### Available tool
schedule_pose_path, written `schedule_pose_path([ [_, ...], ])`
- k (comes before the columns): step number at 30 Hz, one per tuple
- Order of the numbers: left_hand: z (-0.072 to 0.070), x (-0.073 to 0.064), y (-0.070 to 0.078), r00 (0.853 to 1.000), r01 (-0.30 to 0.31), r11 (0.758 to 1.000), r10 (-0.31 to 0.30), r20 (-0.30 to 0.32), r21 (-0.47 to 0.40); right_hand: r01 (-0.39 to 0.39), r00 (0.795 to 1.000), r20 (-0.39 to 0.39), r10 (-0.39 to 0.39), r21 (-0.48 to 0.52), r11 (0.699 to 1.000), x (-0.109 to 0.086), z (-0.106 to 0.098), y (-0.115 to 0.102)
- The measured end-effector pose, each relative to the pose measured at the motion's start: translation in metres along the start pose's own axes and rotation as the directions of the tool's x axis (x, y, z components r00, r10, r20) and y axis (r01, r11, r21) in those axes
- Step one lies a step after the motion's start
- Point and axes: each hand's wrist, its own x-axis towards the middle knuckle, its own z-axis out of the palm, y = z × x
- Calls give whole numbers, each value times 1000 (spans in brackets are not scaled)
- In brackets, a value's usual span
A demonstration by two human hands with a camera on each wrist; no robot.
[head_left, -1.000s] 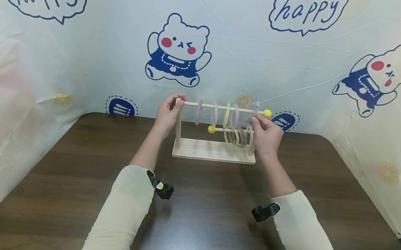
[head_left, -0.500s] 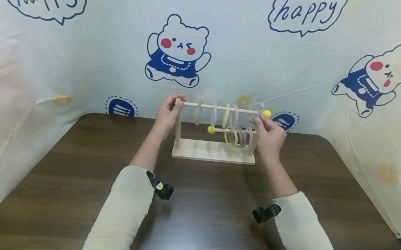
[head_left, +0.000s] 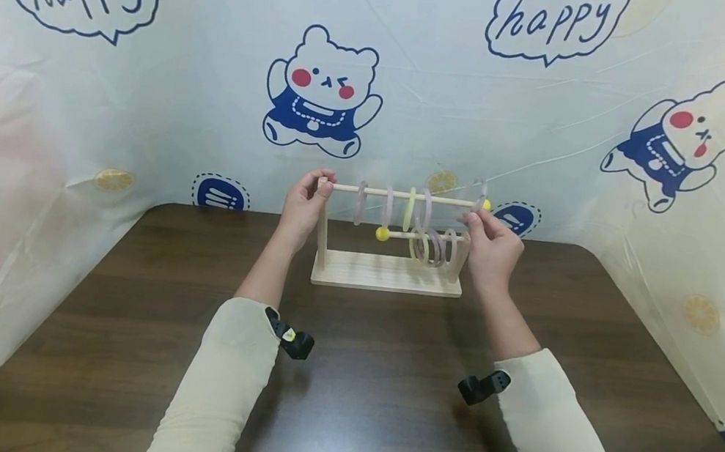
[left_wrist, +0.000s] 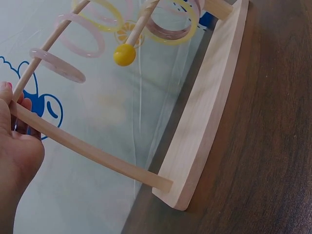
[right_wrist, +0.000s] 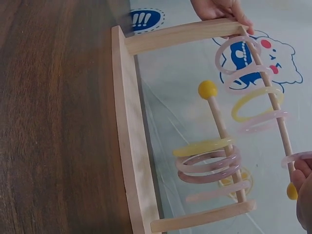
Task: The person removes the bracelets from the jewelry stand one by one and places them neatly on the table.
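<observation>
Foremost, dark counter (head_left: 345, 386), pale wooden stand (head_left: 384, 276) upon it, left hand (head_left: 301, 208), fingers round one post (head_left: 323, 240) at its top, right hand (head_left: 494, 253), fingers pinching a lilac ring (right_wrist: 295, 157) beside the upper rod (head_left: 451, 201)'s yellow ball (right_wrist: 292, 191), further rings (right_wrist: 202, 147) along both rods, bear-printed cloth (head_left: 429, 100) behind.

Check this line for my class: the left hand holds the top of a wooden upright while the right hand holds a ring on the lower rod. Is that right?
The rod is wrong: the right hand holds a ring on the upper rod, as the right wrist view shows.
</observation>
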Motion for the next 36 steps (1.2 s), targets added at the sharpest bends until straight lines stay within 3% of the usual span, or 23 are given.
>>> schedule_pose_path([
  [12, -1, 1, 1, 1000, 8, 1000, -8, 8, -1, -124, 991, -39, 132, 158, 980, 0, -3, 11],
  [16, -1, 0, 2, 1000, 21, 1000, -21, 9, -9, -141, 988, -42, 150, 163, 976, 1, -5, 12],
  [26, -1, 1, 2, 1000, 24, 1000, -24, 13, -12, -142, 986, -67, 154, 160, 977, 2, -11, 17],
  [32, 0, 1, 1, 1000, 19, 1000, -19, 1, -11, -92, 990, -100, 98, 69, 993, 0, -14, 17],
  [36, 0, 1, 1, 1000, 20, 1000, -20, 1, -6, -85, 988, -121, 93, 70, 994, -1, -15, 20],
])
